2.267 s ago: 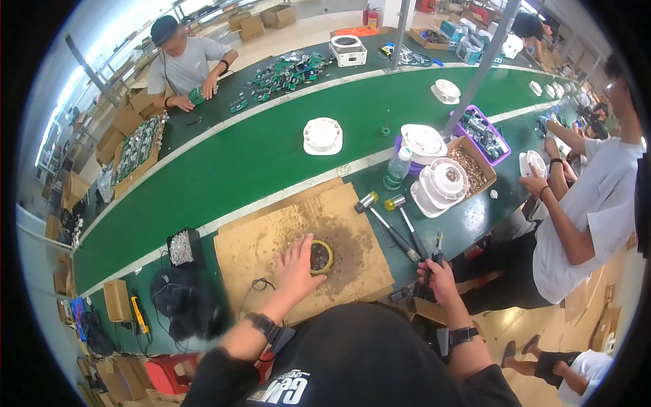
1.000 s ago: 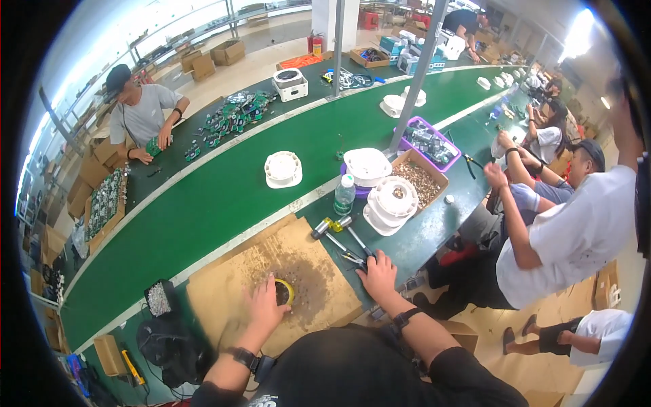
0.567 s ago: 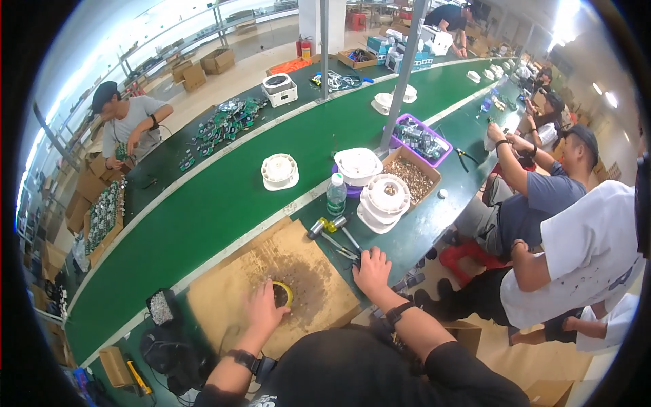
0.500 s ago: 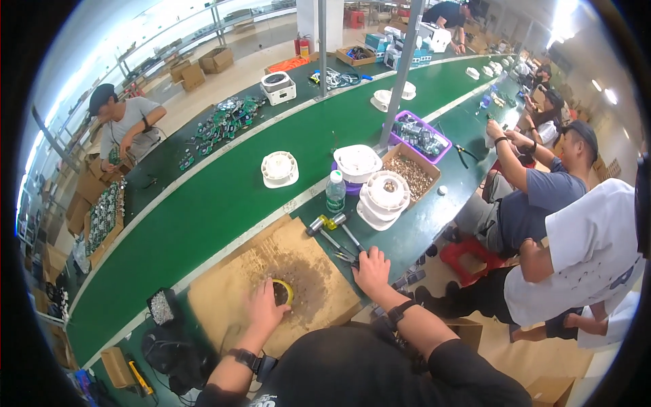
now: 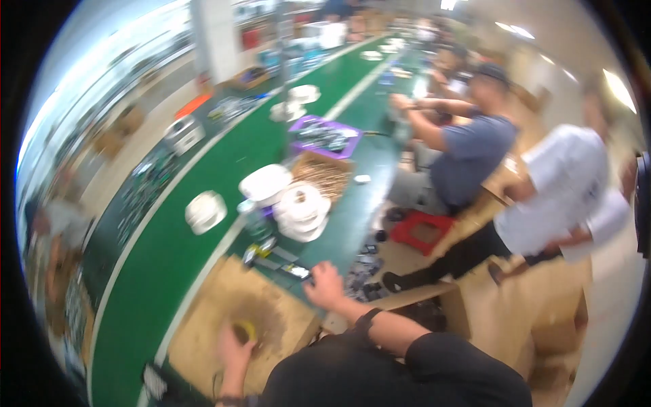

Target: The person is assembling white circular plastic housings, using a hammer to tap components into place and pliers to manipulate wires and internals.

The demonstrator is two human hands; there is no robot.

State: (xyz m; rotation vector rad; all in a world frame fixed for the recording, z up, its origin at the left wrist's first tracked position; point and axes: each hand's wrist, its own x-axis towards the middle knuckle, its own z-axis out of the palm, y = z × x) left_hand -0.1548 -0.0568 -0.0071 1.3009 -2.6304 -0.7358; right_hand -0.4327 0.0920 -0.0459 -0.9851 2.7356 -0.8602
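Note:
The picture is smeared by motion. My left hand (image 5: 235,354) rests on a stained cardboard sheet (image 5: 203,298), thumb apart from the fingers, against a yellow ring (image 5: 250,329) like a tape roll. Its fingertips are blurred. At the right edge of the bench lies my right hand (image 5: 325,286), fingers pointing toward the pliers (image 5: 296,271); whether they grip a handle I cannot make out. A hammer (image 5: 252,256) lies beside the pliers, past the cardboard's far edge. Stacked white round housings (image 5: 298,211) and a clear bottle (image 5: 255,220) stand beyond the tools.
A box of small brass-coloured parts (image 5: 322,173) and a purple basket (image 5: 349,150) stand farther along the bench. A green conveyor (image 5: 156,271) on the left carries a white housing (image 5: 205,211). Co-workers sit and stand at right, near a red stool (image 5: 424,232).
My view has swung to the right, so the bench and both hands appear farther left and lower. The left hand stays by the yellow ring, the right hand by the pliers.

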